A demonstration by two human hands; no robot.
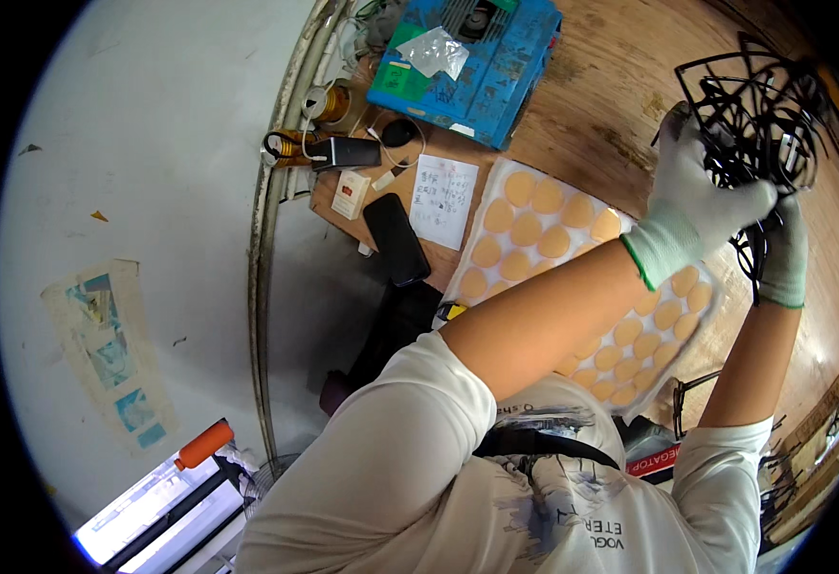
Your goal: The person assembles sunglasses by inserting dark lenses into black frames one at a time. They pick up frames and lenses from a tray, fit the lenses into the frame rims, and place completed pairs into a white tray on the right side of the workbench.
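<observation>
At the upper right, my left hand [692, 187], in a white glove with a green-edged cuff, is closed on a tangled bundle of thin black looped pieces [759, 115]. My right hand [785, 251], gloved the same way, is at the lower side of the bundle, its fingers partly hidden behind the left thumb and the black loops. Some loops hang down between the two wrists. What exactly the pieces are I cannot make out. Under my left forearm lies a white sheet covered with rows of round tan discs [525, 228].
The wooden table [611, 96] carries a scuffed blue case [467, 72], a handwritten paper [443, 201], a black phone [396, 239], a small white box [351, 194] and a black power bank [346, 153]. Two cans [329, 102] stand by the pipes. Cardboard [812, 430] lies at the right edge.
</observation>
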